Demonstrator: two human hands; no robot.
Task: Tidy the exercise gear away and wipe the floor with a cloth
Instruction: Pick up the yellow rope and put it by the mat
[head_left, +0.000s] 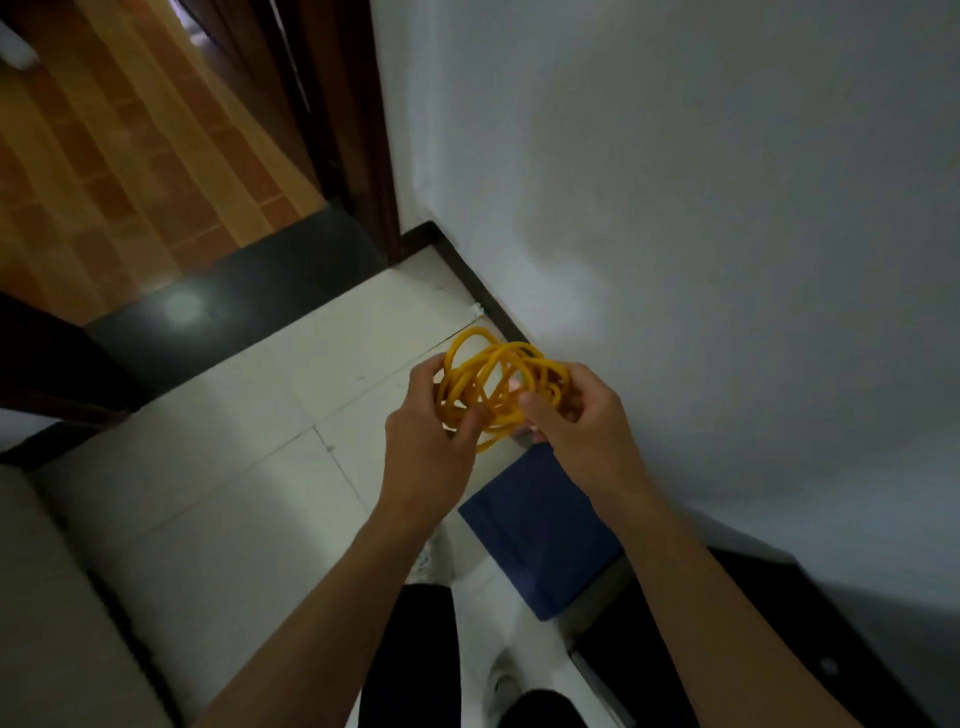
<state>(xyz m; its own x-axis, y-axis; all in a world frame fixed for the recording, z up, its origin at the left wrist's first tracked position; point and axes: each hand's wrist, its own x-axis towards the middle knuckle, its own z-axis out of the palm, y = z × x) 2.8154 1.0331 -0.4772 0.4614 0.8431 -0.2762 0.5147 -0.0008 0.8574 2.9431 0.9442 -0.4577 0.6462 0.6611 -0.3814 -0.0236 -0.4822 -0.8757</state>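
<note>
A yellow skipping rope (496, 382) is bunched into several loose coils in mid-air, above the pale floor tiles (234, 483) near the wall. My left hand (431, 431) grips the coils from the left and below, fingers curled into the loops. My right hand (576, 415) pinches the coils from the right side. Just below my hands a flat blue mat or pad (540, 540) lies on the floor against the wall. No cloth is visible.
A white wall (701, 234) with a dark skirting fills the right. A doorway with a dark threshold (249, 301) opens onto orange-brown tiles at the upper left. My dark trousers and a shoe (504, 680) show at the bottom; a dark object lies at the lower right.
</note>
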